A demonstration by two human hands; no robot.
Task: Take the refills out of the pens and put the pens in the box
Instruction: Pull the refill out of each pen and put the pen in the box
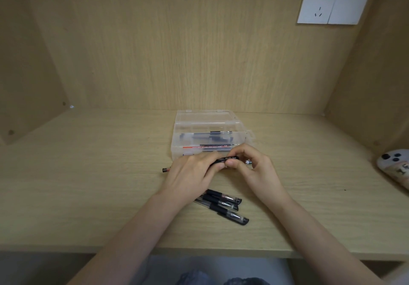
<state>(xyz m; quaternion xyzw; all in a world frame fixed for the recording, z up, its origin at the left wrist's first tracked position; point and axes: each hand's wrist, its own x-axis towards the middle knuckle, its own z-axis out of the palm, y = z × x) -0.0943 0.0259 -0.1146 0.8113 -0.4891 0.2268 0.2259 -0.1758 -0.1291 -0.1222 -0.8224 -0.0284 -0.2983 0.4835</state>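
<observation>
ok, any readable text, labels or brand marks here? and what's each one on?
Nothing legible.
pen, gripped by left hand and right hand: pale print on the barrel, blurred.
red strip in the box: fine print, too small.
patterned object at the right edge: dark marks, unreadable.
wall socket: no text.
</observation>
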